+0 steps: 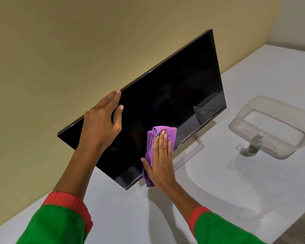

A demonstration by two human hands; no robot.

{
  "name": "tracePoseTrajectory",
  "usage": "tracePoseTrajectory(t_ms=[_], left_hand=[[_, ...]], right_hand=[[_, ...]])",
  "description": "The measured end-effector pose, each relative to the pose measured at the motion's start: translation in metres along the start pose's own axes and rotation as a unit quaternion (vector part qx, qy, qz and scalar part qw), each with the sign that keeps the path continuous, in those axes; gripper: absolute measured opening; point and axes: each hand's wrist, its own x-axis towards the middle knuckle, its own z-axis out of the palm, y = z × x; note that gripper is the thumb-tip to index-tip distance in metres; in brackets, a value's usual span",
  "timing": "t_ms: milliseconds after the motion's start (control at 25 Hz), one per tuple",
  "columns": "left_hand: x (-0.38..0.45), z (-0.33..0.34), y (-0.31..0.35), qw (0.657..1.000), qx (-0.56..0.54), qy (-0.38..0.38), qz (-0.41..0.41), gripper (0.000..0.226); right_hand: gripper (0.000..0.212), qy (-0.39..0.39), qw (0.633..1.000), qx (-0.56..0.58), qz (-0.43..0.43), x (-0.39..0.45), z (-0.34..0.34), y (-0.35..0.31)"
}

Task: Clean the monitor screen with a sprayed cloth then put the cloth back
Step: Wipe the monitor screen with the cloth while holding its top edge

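Glossy black monitor screen (165,103), fuzzy purple cloth (167,134), clear plastic tub (289,148).

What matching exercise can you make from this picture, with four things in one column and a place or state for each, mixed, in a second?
Things:
1 cloth
2 spray bottle
3 left hand
4 container

Places or states:
A holds the top edge of the monitor
B clear plastic, open on top
C pressed on the monitor under the right hand
D upright on the table beside the container

Pairs: 1-C, 2-D, 3-A, 4-B.
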Motion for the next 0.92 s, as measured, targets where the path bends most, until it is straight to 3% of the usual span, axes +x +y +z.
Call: tracePoseTrajectory(t_ms=[160,320,480,600,720,800,920], left_hand=[[-0.001,0.0,0.002,1.0,-0.017,0.006,-0.012,0.037],[-0.001,0.002,0.002,0.999,-0.031,-0.005,-0.022,0.038],[0.0,0.0,0.002,0.999,-0.032,-0.014,-0.021,0.039],[-0.001,0.0,0.003,0.999,-0.023,-0.018,-0.022,0.039],[-0.002,0.0,0.002,0.999,-0.022,-0.017,-0.027,0.039],[-0.002,0.001,0.001,0.999,-0.022,-0.018,-0.026,0.04],[-0.001,0.003,0.0,0.999,-0.021,-0.025,-0.025,0.041]], right_hand=[[0.066,0.064,0.996,0.058,-0.038,0.011,-0.006,0.01],[0.072,0.068,0.992,0.099,-0.023,0.052,-0.037,0.025],[0.07,0.102,0.968,0.199,0.11,0.089,-0.061,0.049],[0.073,0.084,0.95,0.224,0.199,0.067,-0.054,0.054],[0.077,0.027,0.968,0.232,0.093,0.02,-0.033,0.025],[0.07,0.013,0.977,0.211,-0.028,0.003,-0.019,0.004],[0.065,0.101,0.98,0.163,-0.058,0.027,-0.029,-0.008]])
